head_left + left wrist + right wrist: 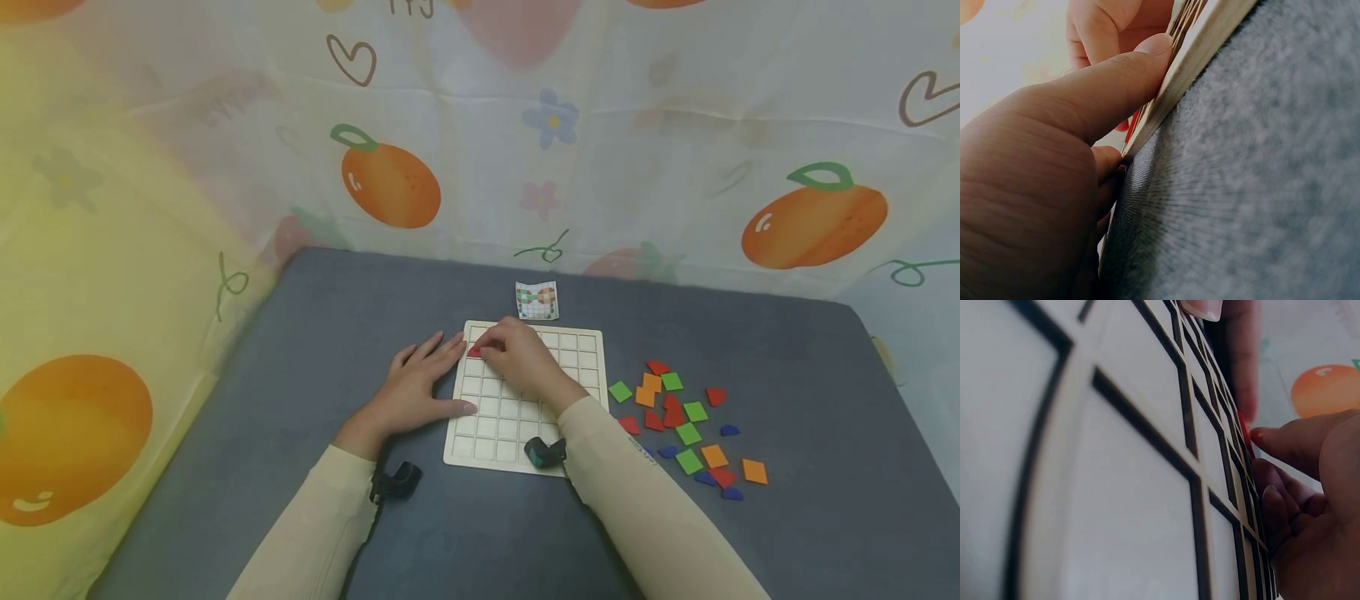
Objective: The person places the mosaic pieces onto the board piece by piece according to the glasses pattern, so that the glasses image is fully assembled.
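A pale wooden grid board (486, 450) lies on the grey table, its surface split into white square cells. My right hand (527, 360) pinches a red tile (474, 352) at the board's upper left cells; in the right wrist view that red tile (1245, 432) shows edge-on beside the fingertips. Along the board's left edge rests my left hand (414, 388), fingers stretched out and spread. In the left wrist view the left thumb (1125, 72) presses on the board's rim. The right hand covers part of the grid's middle.
Right of the board lie scattered tiles: green squares (688, 433), orange squares (754, 472), red quarter-round pieces (716, 397) and blue half-round pieces (730, 431). Behind the board is a small printed pattern card (537, 302). A fruit-patterned curtain (480, 167) hangs behind the table (330, 333).
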Demonstrator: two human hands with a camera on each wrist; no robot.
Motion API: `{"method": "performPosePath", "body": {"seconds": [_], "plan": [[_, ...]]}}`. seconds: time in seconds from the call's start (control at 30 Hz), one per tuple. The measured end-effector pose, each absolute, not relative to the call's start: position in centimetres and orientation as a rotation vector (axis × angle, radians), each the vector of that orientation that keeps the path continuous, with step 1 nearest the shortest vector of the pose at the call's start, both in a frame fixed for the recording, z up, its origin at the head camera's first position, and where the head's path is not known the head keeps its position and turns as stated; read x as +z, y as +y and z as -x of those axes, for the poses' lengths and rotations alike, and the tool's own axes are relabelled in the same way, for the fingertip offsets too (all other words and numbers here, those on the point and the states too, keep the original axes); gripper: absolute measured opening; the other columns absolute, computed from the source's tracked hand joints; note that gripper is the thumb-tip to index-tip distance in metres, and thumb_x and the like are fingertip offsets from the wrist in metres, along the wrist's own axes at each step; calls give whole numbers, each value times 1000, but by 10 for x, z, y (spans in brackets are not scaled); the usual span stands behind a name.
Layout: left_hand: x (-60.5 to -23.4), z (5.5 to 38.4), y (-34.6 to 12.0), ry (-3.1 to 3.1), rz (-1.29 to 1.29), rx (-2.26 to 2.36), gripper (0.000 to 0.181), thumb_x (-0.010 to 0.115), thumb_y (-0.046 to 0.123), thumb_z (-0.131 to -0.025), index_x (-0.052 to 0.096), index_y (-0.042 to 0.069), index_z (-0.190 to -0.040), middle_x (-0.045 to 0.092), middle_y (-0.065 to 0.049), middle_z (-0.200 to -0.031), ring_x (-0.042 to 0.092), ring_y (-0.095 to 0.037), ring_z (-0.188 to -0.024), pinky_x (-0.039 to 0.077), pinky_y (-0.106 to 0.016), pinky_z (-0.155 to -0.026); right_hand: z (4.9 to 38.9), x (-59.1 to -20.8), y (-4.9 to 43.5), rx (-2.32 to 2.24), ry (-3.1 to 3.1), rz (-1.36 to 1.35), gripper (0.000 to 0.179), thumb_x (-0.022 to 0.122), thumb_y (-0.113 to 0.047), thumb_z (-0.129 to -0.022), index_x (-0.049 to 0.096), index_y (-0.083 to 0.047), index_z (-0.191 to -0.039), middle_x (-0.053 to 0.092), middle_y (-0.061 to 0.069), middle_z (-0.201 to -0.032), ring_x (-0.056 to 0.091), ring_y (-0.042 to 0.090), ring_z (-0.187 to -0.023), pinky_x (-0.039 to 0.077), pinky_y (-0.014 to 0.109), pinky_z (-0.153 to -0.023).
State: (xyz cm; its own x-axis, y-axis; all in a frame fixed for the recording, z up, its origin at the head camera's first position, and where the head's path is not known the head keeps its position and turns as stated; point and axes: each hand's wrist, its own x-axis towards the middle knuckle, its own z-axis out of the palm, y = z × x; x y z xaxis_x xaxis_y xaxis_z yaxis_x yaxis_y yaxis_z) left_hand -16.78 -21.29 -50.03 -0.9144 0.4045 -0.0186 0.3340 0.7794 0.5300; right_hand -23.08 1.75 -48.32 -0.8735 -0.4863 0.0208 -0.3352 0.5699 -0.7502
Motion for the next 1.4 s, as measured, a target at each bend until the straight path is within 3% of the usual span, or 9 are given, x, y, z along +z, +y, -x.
{"method": "performPosePath", "body": {"seconds": [0.23,0.57,0.9,1.13,1.27,1.4], "plan": [[-499,169,-211,2834,-588,793,105,79,65,-92,31,18,-173,25,7,-178,11,-24,-165,5,-61,-126,230,-485,19,-1178,2614,703,24,67,-12,-108,80,-10,-128,64,2,-108,59,20,-97,51,41,-91],[-502,170,-209,2831,-598,791,105,79,66,-92,32,17,-173,25,6,-178,12,-26,-165,6,-62,-126,227,-486,23,-1181,2618,673,25,64,-12,-109,78,-10,-129,64,2,-110,59,20,-97,51,41,-91],[-504,168,-210,2819,-586,817,106,79,66,-92,30,20,-174,23,7,-178,10,-24,-166,5,-59,-126,218,-480,43,-1482,2467,566,38,65,-34,-112,69,-13,-144,67,1,-120,66,21,-104,55,45,-89],[-503,167,-212,2827,-585,827,106,80,65,-92,30,19,-174,24,6,-178,11,-25,-166,5,-60,-126,212,-465,68,-1653,2301,581,53,60,-46,-113,62,-9,-151,67,12,-129,69,34,-107,57,54,-89],[-502,167,-212,2828,-582,828,106,80,65,-92,30,19,-174,24,6,-178,10,-25,-166,5,-60,-126,206,-457,83,-1729,2254,574,50,58,-44,-115,62,-9,-150,66,18,-134,68,39,-110,54,58,-96],[-502,166,-212,2832,-577,824,108,80,67,-91,30,19,-174,23,8,-178,9,-24,-166,4,-59,-126,202,-449,96,-1772,2267,581,46,53,-39,-117,62,-6,-147,68,15,-127,69,37,-107,53,55,-97]]}}
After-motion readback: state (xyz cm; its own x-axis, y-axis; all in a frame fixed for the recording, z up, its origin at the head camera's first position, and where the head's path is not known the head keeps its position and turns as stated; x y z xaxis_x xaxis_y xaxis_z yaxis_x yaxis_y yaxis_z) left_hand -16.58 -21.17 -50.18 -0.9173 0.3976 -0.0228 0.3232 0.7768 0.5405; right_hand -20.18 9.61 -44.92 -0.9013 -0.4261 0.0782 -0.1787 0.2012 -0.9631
